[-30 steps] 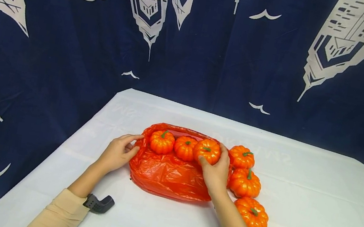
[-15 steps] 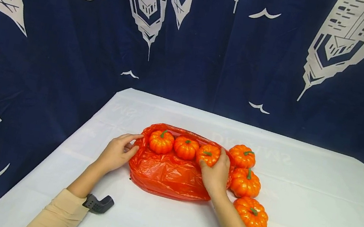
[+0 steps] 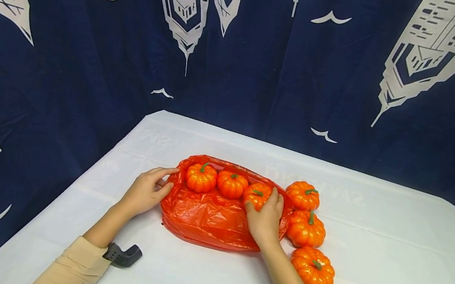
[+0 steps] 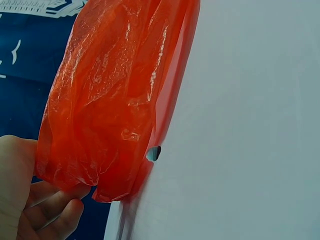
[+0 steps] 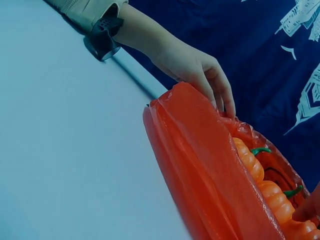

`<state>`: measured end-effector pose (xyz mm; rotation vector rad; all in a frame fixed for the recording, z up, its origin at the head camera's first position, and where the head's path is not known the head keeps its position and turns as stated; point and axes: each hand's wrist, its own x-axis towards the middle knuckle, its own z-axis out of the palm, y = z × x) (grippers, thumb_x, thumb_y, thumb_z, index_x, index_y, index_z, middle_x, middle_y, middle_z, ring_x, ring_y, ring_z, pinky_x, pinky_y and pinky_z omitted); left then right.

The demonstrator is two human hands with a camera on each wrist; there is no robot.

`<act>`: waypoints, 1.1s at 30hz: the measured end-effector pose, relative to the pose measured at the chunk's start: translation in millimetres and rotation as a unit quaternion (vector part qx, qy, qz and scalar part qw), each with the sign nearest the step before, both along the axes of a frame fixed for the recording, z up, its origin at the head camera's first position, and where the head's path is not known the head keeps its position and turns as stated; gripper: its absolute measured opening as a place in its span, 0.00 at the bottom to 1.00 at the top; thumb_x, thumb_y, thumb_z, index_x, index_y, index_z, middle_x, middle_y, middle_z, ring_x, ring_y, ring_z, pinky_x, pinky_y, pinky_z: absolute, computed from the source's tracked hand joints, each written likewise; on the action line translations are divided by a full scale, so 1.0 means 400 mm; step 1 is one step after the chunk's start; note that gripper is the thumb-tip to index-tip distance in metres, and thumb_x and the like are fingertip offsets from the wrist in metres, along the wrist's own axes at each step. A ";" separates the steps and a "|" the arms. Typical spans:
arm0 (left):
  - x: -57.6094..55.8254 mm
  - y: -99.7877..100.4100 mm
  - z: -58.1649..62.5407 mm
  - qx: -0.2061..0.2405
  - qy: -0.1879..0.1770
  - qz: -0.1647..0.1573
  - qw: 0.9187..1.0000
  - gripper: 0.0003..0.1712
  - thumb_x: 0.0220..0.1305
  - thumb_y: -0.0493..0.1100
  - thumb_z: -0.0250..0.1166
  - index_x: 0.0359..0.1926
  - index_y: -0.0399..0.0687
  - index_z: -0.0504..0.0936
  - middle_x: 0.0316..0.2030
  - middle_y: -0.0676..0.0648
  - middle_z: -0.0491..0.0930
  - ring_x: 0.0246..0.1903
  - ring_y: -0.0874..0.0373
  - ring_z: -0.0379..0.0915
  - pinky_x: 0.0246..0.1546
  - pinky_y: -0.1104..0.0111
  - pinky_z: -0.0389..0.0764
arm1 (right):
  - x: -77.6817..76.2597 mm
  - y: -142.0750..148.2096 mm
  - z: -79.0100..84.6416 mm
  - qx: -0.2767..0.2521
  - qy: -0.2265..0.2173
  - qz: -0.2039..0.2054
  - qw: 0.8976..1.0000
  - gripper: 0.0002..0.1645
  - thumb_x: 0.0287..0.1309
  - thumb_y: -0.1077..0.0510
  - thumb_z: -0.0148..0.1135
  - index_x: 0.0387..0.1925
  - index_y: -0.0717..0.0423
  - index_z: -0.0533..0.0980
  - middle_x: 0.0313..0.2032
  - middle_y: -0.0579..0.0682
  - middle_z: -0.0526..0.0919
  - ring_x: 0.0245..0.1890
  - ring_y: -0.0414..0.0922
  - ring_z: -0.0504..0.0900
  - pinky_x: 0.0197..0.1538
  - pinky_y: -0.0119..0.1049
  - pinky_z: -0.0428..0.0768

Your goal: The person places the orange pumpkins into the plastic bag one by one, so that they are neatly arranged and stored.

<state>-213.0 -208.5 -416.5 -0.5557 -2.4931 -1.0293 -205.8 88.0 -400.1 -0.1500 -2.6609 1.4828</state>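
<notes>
A red plastic bag lies on its side on the white table, its mouth spread along the top. Two small orange pumpkins with green stems, a left one and a middle one, sit in the mouth. My right hand grips a third pumpkin beside them, thumb on its near side and fingers over its right. At the bag's left end, my left hand holds the rim between thumb and fingers. In the left wrist view, some fingers curl behind the red plastic.
Right of the bag stand three more pumpkins in a row: a far one, a middle one and a near one. A white cloth covers the table. Behind hangs a navy curtain with white building prints.
My right hand has lowered the third pumpkin into the bag's mouth, beside the middle one, and its fingers have shifted slightly left. My left hand stays at the bag's left rim.
</notes>
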 end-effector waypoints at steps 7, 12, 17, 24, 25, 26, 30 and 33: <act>0.000 0.000 -0.003 -0.003 -0.001 0.001 1.000 0.22 0.62 0.33 0.65 0.58 0.39 0.78 0.51 0.39 0.80 0.32 0.55 0.79 0.35 0.63 0.83 | 0.002 0.001 -0.001 0.007 -0.009 0.003 1.000 0.54 0.60 0.59 0.63 0.74 0.70 0.40 0.72 0.71 0.39 0.71 0.67 0.41 0.69 0.62 0.49; 0.004 0.002 0.002 0.000 -0.007 0.002 1.000 0.22 0.61 0.33 0.65 0.58 0.40 0.79 0.51 0.39 0.80 0.32 0.54 0.79 0.36 0.62 0.83 | 0.006 0.001 0.006 0.003 0.003 0.002 1.000 0.53 0.60 0.60 0.62 0.75 0.66 0.40 0.73 0.67 0.38 0.72 0.65 0.41 0.69 0.62 0.50; 0.004 0.002 0.004 0.001 -0.010 0.005 1.000 0.22 0.62 0.33 0.65 0.58 0.41 0.79 0.51 0.39 0.80 0.32 0.54 0.79 0.36 0.62 0.83 | 0.013 -0.001 0.023 0.002 0.021 0.001 1.000 0.52 0.59 0.60 0.62 0.75 0.64 0.42 0.74 0.65 0.39 0.72 0.63 0.43 0.68 0.62 0.52; 0.002 0.000 0.003 0.002 -0.003 0.002 1.000 0.22 0.61 0.33 0.65 0.58 0.40 0.79 0.51 0.39 0.80 0.32 0.54 0.80 0.36 0.62 0.83 | 0.035 0.010 0.067 0.004 0.025 0.030 0.999 0.48 0.61 0.60 0.61 0.74 0.65 0.47 0.74 0.63 0.43 0.72 0.63 0.47 0.68 0.62 0.53; 0.002 0.000 0.002 0.002 -0.002 0.002 1.000 0.22 0.61 0.33 0.65 0.58 0.40 0.79 0.51 0.39 0.80 0.32 0.54 0.80 0.35 0.62 0.83 | 0.038 0.014 0.075 0.003 0.026 0.036 0.999 0.47 0.61 0.59 0.61 0.74 0.65 0.47 0.74 0.63 0.44 0.72 0.63 0.48 0.68 0.62 0.53; 0.002 0.000 0.002 0.002 -0.002 0.002 1.000 0.22 0.61 0.33 0.65 0.58 0.40 0.79 0.51 0.39 0.80 0.32 0.54 0.80 0.36 0.62 0.83 | 0.040 0.019 0.083 0.002 0.028 0.042 0.999 0.46 0.61 0.59 0.60 0.74 0.64 0.48 0.73 0.62 0.46 0.71 0.62 0.49 0.68 0.62 0.54; 0.001 0.000 0.000 0.001 -0.002 0.004 1.000 0.22 0.61 0.33 0.65 0.58 0.40 0.79 0.51 0.39 0.80 0.32 0.53 0.80 0.36 0.61 0.83 | 0.047 0.043 0.115 -0.009 0.031 0.058 0.998 0.42 0.61 0.59 0.60 0.73 0.62 0.53 0.71 0.61 0.54 0.71 0.60 0.54 0.68 0.61 0.56; 0.002 0.001 0.000 0.001 -0.005 0.005 1.000 0.23 0.61 0.33 0.65 0.58 0.40 0.79 0.51 0.39 0.80 0.32 0.53 0.80 0.36 0.61 0.83 | 0.052 0.067 0.140 -0.020 0.014 0.065 0.998 0.40 0.62 0.58 0.59 0.72 0.59 0.56 0.71 0.60 0.57 0.70 0.60 0.56 0.67 0.61 0.58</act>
